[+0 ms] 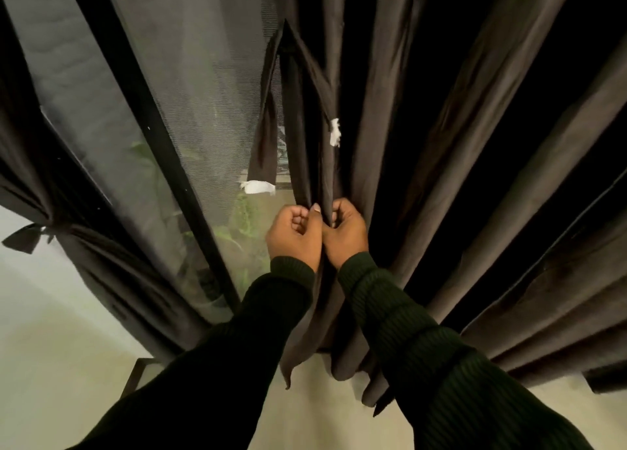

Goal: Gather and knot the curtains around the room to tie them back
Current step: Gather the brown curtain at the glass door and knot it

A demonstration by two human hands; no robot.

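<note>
A dark brown curtain (424,144) hangs in long folds across the middle and right of the head view. My left hand (294,236) and my right hand (346,234) sit side by side at its left edge, both gripping a narrow fold of the fabric. A tie-back strap (264,134) of the same cloth hangs from higher up, with a white tag (258,187) at its free end. A second white tag (335,131) shows on the fold above my hands. At the left a second curtain (101,253) is gathered and bound with a knotted strap (30,237).
A window with a mesh screen (190,76) and a black frame bar (163,137) fills the space between the two curtains; green plants show outside. Pale floor (51,331) lies below, and a dark metal frame corner (135,371) stands near the left curtain's hem.
</note>
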